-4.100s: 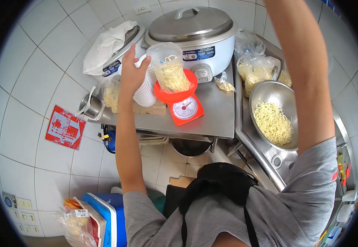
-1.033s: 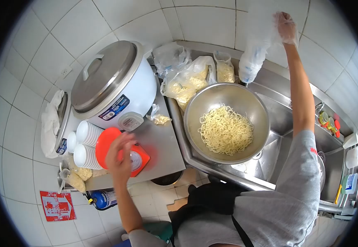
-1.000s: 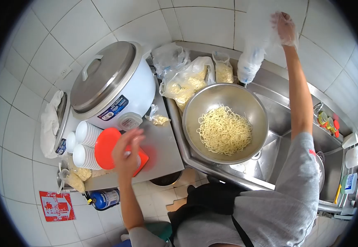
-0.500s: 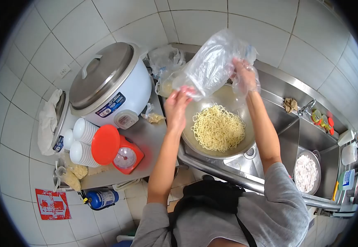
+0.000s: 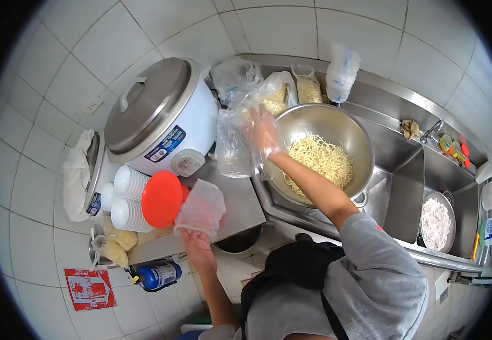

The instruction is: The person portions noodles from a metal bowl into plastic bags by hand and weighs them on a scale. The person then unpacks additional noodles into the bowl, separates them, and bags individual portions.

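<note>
My left hand [image 5: 199, 252] is closed on the lower edge of a crumpled clear plastic bag [image 5: 202, 207], held in front of the red scale. My right hand [image 5: 266, 136], loosely covered in clear plastic, reaches past the left rim of a metal bowl [image 5: 364, 133]. Its fingers look stretched out, though plastic blurs them. Beside them stands another clear plastic bag [image 5: 233, 150]; whether they touch it I cannot tell. Yellow noodles [image 5: 328, 161] lie in the bowl, partly hidden by my right forearm.
A large rice cooker [image 5: 155, 113] stands left, with stacked white bowls [image 5: 130, 181] and a red scale pan [image 5: 161, 198] before it. Bagged noodles [image 5: 308, 88] and a plastic-wrapped stack [image 5: 342, 73] stand behind the bowl. Right, a sink [image 5: 396, 192] holds a pan of pale strips [image 5: 437, 224].
The large clear bag both hands held over the bowl is no longer there. My left hand moved down-left, now with a plastic bag; my right hand moved left across the bowl.
</note>
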Demonstrator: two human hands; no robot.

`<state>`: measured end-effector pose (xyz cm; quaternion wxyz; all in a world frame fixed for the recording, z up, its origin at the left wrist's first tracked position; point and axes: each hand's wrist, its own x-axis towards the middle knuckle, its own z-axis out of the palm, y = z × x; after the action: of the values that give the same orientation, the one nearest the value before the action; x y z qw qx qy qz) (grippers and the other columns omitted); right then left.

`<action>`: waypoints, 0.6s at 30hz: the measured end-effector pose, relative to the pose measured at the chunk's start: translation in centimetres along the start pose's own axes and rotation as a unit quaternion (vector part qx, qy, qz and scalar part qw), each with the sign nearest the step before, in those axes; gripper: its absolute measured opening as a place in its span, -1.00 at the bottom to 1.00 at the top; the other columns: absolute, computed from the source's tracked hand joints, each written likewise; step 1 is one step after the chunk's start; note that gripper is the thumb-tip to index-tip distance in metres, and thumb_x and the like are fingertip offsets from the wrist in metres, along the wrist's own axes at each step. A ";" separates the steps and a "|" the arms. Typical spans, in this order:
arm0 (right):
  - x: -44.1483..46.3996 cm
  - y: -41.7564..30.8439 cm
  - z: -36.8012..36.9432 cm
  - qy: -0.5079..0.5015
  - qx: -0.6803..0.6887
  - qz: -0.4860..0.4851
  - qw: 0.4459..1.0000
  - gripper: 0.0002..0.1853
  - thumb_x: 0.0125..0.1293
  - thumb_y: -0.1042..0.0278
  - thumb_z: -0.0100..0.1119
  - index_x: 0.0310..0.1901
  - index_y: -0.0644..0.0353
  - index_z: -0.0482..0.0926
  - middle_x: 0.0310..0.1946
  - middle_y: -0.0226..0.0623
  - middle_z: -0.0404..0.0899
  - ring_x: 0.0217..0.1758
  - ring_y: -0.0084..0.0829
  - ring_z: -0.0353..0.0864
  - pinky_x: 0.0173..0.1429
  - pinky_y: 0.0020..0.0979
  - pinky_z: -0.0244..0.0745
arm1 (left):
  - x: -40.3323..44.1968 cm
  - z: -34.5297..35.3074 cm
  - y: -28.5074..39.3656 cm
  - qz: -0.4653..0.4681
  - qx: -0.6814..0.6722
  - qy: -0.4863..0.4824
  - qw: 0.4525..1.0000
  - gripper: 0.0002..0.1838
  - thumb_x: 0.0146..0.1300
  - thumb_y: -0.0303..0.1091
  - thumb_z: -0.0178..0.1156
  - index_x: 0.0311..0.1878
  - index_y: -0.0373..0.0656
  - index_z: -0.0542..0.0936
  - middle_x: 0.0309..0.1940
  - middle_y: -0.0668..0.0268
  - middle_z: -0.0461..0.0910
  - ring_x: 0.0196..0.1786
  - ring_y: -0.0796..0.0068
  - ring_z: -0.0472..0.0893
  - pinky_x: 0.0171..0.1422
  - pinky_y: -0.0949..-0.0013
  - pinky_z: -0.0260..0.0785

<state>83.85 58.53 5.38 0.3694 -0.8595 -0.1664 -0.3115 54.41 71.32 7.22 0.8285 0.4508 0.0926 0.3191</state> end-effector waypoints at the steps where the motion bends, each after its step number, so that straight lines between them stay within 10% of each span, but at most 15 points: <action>1: -0.8 -2.2 -2.2 0.008 0.042 -0.050 0.998 -0.57 0.11 0.17 0.10 -0.03 0.26 0.45 -0.02 0.04 0.42 0.00 -0.03 0.43 0.05 -0.24 0.35 | -0.2 0.3 -0.3 -0.015 0.054 0.025 0.998 -0.50 0.28 -0.33 -0.19 0.26 -0.29 0.06 0.15 0.06 0.25 0.20 0.19 0.29 0.27 0.21 0.09; 4: -6.6 -6.0 -5.6 -0.299 0.342 -0.162 0.876 -0.46 0.07 0.11 0.15 0.06 0.24 0.38 0.03 0.03 0.37 0.03 -0.06 0.41 0.11 -0.22 0.30 | -0.1 0.2 -0.3 -0.058 0.295 -0.005 0.954 -0.52 0.23 -0.45 -0.15 0.23 -0.32 0.12 0.12 0.01 0.28 0.17 0.12 0.32 0.22 0.24 0.15; 10: -11.2 -8.9 -6.3 -0.415 0.556 0.040 0.719 -0.76 0.12 0.42 0.12 -0.17 0.30 0.49 -0.15 -0.21 0.52 -0.23 -0.47 0.48 -0.12 -0.43 0.39 | 0.4 3.9 1.2 0.088 0.638 -0.166 0.747 -0.67 0.12 -0.58 -0.06 0.00 -0.34 0.43 -0.07 -0.03 0.41 0.02 0.01 0.39 0.09 0.20 0.22; 14: -6.6 -8.3 -10.1 -0.449 0.506 0.128 0.725 -0.81 0.17 0.41 0.07 -0.20 0.28 0.51 -0.27 -0.29 0.55 -0.25 -0.57 0.47 -0.14 -0.48 0.39 | 0.0 5.9 2.9 0.273 0.657 -0.178 0.679 -0.71 0.10 -0.58 -0.02 -0.08 -0.29 0.51 -0.05 -0.03 0.41 0.01 -0.03 0.39 0.06 0.17 0.22; 17: -4.9 -7.5 -12.9 -0.409 0.491 0.102 0.762 -0.69 0.17 0.31 0.14 -0.10 0.29 0.47 -0.30 -0.33 0.53 -0.23 -0.59 0.46 -0.12 -0.50 0.39 | 1.6 6.5 2.9 0.238 0.650 -0.274 0.668 -0.63 0.14 -0.57 -0.05 0.06 -0.29 0.40 0.04 -0.01 0.37 0.12 -0.02 0.33 0.14 0.19 0.18; 18: -4.8 -7.5 -13.9 -0.399 0.487 0.076 0.773 -0.67 0.16 0.30 0.15 -0.08 0.29 0.46 -0.32 -0.34 0.53 -0.25 -0.60 0.46 -0.13 -0.52 0.38 | 1.9 7.6 2.4 0.189 0.590 -0.271 0.737 -0.60 0.16 -0.57 -0.07 0.11 -0.30 0.34 0.07 0.00 0.35 0.15 0.01 0.31 0.17 0.21 0.17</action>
<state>70.67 53.06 13.63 0.6617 -0.6214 -0.3623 0.2114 58.19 68.15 13.79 0.3098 0.9247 -0.0531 0.2147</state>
